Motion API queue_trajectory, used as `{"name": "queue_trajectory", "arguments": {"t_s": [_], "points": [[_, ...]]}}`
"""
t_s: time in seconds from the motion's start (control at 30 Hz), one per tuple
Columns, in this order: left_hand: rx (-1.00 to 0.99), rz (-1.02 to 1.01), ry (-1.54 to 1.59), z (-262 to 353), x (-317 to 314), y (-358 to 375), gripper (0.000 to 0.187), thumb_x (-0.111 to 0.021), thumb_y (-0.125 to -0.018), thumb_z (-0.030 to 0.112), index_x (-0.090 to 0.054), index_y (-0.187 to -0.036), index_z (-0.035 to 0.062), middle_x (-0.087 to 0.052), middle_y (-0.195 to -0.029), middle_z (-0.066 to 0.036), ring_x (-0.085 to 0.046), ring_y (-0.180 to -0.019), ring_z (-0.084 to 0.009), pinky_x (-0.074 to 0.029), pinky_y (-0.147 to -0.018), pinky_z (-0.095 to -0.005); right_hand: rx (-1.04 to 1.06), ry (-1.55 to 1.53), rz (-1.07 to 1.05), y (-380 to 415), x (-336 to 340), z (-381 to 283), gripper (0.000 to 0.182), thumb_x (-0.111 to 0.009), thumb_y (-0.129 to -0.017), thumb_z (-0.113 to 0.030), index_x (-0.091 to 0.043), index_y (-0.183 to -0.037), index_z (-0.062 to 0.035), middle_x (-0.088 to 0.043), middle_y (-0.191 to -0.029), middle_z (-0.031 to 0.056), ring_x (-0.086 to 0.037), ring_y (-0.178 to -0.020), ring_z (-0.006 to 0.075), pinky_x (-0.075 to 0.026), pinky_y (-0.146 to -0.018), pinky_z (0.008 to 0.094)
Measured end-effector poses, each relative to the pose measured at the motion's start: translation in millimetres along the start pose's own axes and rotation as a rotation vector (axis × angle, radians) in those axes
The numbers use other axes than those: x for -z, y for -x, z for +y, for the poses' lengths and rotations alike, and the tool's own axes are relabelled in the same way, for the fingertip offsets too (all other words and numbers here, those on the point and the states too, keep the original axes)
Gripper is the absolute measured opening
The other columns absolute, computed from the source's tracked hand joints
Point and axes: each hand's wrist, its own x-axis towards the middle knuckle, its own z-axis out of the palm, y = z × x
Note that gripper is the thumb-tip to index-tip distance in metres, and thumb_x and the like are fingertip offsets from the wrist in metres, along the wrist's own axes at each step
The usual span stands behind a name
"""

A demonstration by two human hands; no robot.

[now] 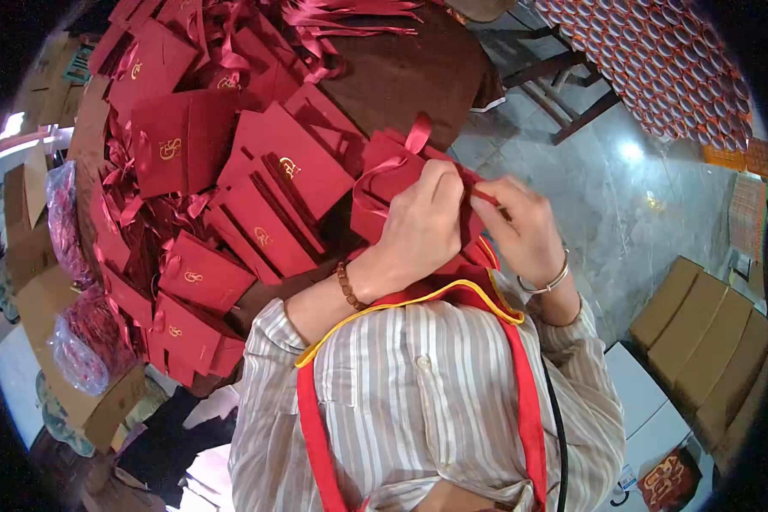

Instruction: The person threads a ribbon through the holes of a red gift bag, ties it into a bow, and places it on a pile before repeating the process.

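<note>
A red paper gift bag (374, 224) with a satin ribbon handle (418, 134) is held up in front of my chest. My left hand (425, 213), wearing a beaded bracelet, is closed on the bag, its fingers curled over the top. On the bag's right edge, my right hand (520, 226), with a silver bangle, pinches the red paper between thumb and fingers. The fingertips partly cover what they grip. Just left of my hands, several matching bags (290, 175) with gold lettering lie in an overlapping heap.
Loose red ribbons (350, 15) lie at the back of the brown-covered table (401, 72). Far right, a table holds many round orange-and-white items (657, 60). Cardboard boxes (700, 341) stand on the floor to the right; plastic-wrapped red bundles (81, 341) sit at the left.
</note>
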Motion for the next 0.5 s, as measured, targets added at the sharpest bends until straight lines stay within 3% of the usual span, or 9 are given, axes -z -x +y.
{"name": "queue_trajectory", "arguments": {"t_s": [0.13,0.2,0.27,0.4,0.5], "points": [[0.021,0.040,0.080,-3,1,-1,0.015,-0.061,-0.073,-0.006,-0.052,-0.085,-0.0024,-0.052,-0.097,-0.018,-0.057,-0.079,-0.0331,-0.048,-0.063,-0.0360,-0.088,-0.054,0.025,0,-2,0,0.013,-0.060,-0.080,-0.004,-0.059,-0.092,0.0029,-0.058,-0.077,0.0145,-0.057,-0.063,0.0244,-0.044,-0.056,0.0291],[0.006,0.038,0.098,-2,6,-5,0.016,-0.061,-0.073,-0.005,-0.054,-0.087,-0.0021,-0.052,-0.100,-0.017,-0.057,-0.079,-0.0319,-0.048,-0.065,-0.0346,0.029,0.038,0.049,-2,-1,3,0.014,-0.061,-0.080,-0.004,-0.059,-0.092,0.0032,-0.059,-0.077,0.0132,-0.057,-0.063,0.0199,-0.044,-0.056,0.0280],[-0.031,0.054,0.139,-4,8,-6,0.021,-0.063,-0.073,-0.007,-0.058,-0.092,-0.0018,-0.051,-0.108,-0.017,-0.057,-0.078,-0.0266,-0.047,-0.069,-0.0305,0.014,0.047,0.039,-3,3,4,0.015,-0.060,-0.081,-0.004,-0.059,-0.093,0.0031,-0.059,-0.078,0.0130,-0.057,-0.063,0.0193,-0.043,-0.056,0.0277],[-0.032,0.109,0.142,-7,10,-3,0.021,-0.065,-0.070,-0.008,-0.060,-0.088,-0.0004,-0.051,-0.102,-0.014,-0.056,-0.076,-0.0209,-0.046,-0.066,-0.0289,-0.053,-0.047,0.030,-3,2,-1,0.017,-0.060,-0.081,-0.006,-0.060,-0.096,0.0026,-0.059,-0.079,0.0133,-0.057,-0.064,0.0207,-0.043,-0.056,0.0279],[-0.048,0.119,0.091,-7,13,-2,0.020,-0.066,-0.070,-0.008,-0.061,-0.088,-0.0002,-0.052,-0.095,-0.013,-0.056,-0.075,-0.0220,-0.046,-0.064,-0.0299,-0.019,-0.028,0.035,-4,1,-2,0.018,-0.060,-0.081,-0.006,-0.060,-0.097,0.0024,-0.059,-0.079,0.0145,-0.057,-0.066,0.0248,-0.044,-0.058,0.0291]]}}
